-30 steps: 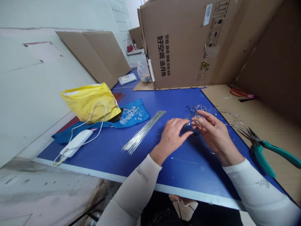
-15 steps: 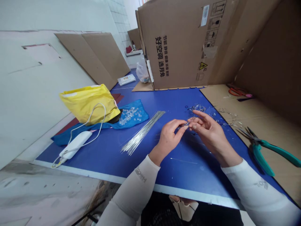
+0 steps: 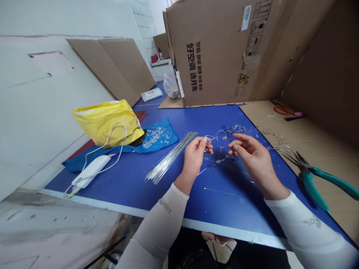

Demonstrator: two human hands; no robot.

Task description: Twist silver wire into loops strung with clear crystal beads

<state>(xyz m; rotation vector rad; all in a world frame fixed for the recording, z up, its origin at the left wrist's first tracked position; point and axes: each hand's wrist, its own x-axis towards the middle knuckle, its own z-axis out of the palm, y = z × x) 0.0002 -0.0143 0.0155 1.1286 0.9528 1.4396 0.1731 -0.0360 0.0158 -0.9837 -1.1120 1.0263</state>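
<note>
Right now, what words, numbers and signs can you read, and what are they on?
"好空调 选月兔": big black writing on the cardboard box.
"节能 静音 健康 环保 智能": smaller writing, same box.
Yellow triangle with a flame: same box.
Up arrows, glass, umbrella: signs, same box.
Too small or blurred: white label, white packet, grey lettering on left sleeve and right sleeve.

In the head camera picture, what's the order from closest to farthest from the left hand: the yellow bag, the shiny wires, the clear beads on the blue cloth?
From the left hand:
1. Shiny wires: just to its left.
2. Clear beads: farther left, on the blue cloth.
3. Yellow bag: farthest left, past the beads.
</note>
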